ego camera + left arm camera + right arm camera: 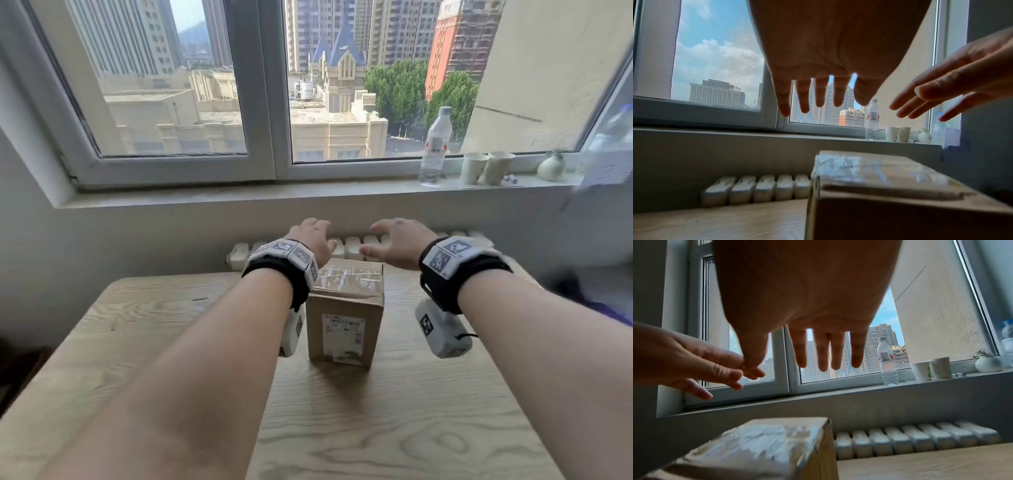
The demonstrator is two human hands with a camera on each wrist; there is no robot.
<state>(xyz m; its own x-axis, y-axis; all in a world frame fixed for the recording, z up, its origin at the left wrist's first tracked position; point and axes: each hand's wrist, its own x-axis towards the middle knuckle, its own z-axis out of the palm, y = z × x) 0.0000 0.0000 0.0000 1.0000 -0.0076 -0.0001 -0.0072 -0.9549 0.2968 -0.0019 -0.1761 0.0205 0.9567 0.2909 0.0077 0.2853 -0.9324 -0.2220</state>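
Observation:
A brown cardboard box (344, 308) stands upright on the wooden table (137, 325), its top sealed with clear tape (879, 172) and a white shipping label (343, 335) on its near face. My left hand (313, 240) hovers above the box's far left corner, palm down, fingers straight and spread (807, 97). My right hand (394, 241) hovers above the far right corner, fingers likewise straight (826, 352). Neither hand touches the box (764, 444). Both hold nothing.
A white radiator (910, 439) runs along the wall behind the table. On the windowsill (239, 193) at the right stand a water bottle (435, 144), two paper cups (486, 168) and a small white vase (551, 166). A blurred object fills the right edge.

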